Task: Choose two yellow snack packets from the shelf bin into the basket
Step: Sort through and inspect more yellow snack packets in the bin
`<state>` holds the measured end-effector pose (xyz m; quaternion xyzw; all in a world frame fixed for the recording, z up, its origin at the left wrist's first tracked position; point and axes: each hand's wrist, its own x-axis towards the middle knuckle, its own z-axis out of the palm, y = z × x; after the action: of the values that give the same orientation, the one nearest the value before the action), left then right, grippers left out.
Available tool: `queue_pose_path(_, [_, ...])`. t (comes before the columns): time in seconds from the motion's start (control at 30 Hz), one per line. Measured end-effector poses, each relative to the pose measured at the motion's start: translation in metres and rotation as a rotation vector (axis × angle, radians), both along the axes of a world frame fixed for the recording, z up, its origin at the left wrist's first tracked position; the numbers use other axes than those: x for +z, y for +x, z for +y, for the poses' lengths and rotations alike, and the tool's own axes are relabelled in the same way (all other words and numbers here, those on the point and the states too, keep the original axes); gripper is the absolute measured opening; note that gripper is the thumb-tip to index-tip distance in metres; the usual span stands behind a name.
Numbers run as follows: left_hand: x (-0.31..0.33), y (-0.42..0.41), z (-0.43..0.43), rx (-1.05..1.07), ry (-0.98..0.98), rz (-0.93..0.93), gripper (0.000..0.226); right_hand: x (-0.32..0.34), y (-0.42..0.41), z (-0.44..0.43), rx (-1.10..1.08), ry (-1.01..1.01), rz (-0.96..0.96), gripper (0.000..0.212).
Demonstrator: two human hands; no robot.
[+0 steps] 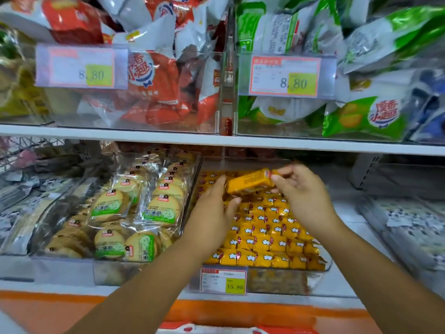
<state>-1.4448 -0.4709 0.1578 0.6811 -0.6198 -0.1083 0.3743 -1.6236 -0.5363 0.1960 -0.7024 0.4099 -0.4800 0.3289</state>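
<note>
A shopper's right hand point(303, 191) pinches the right end of a yellow snack packet point(250, 182), held just above the clear shelf bin point(289, 280) of matching yellow packets. The left hand point(214, 208) meets the packet's left end, fingers nearly straight; whether it grips cannot be told. The packet's long axis runs left to right between the two hands, its right end slightly higher. The basket is not plainly in view, so the carry probably runs down and back toward the shopper, with the right hand the surer hold.
</note>
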Motion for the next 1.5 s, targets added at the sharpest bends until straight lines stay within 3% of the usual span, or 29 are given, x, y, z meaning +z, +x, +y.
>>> queue_pose_path(0.13, [0.004,0.003,0.022,-0.075,-0.095,0.172,0.036,-0.009,-0.024,0.037,0.116,0.176,-0.208,0.012])
queue_pose_path(0.23, [0.007,-0.001,0.034,-0.149,-0.06,0.411,0.035,-0.009,-0.034,0.052,0.181,0.253,-0.279,0.007])
queue_pose_path(0.37, [0.006,-0.01,0.051,-0.226,-0.022,0.871,0.038,-0.014,-0.037,0.064,0.227,0.307,-0.322,0.004])
queue_pose_path(0.47, [0.003,-0.009,0.058,-0.225,-0.031,0.979,0.046,-0.018,-0.036,0.068,0.241,0.349,-0.342,0.003])
queue_pose_path(0.57, [0.003,-0.006,0.059,-0.22,-0.06,0.99,0.037,-0.019,-0.033,0.07,0.274,0.417,-0.374,0.028])
queue_pose_path(0.67, [0.005,-0.003,0.058,-0.25,-0.055,1.007,0.044,-0.021,-0.031,0.069,0.261,0.393,-0.322,0.048])
queue_pose_path(0.83, [0.01,0.01,0.056,-0.346,-0.007,1.09,0.038,-0.022,-0.036,0.058,0.321,0.413,-0.407,0.036])
queue_pose_path(1.03, [0.009,0.014,0.053,-0.409,0.013,1.048,0.035,-0.023,-0.038,0.049,0.319,0.422,-0.439,0.035])
queue_pose_path(1.23, [0.008,0.017,0.055,-0.478,0.037,0.994,0.038,-0.022,-0.046,0.045,0.45,0.477,-0.428,0.05])
queue_pose_path(1.33, [0.008,0.013,0.056,-0.421,-0.001,0.946,0.034,-0.023,-0.046,0.047,0.368,0.435,-0.398,0.045])
queue_pose_path(1.43, [0.006,0.008,0.055,-0.3,-0.084,0.848,0.034,-0.025,-0.041,0.05,0.225,0.336,-0.329,0.006])
queue_pose_path(1.5, [0.006,0.005,0.055,-0.259,-0.105,0.732,0.034,-0.026,-0.038,0.052,0.179,0.3,-0.327,0.018])
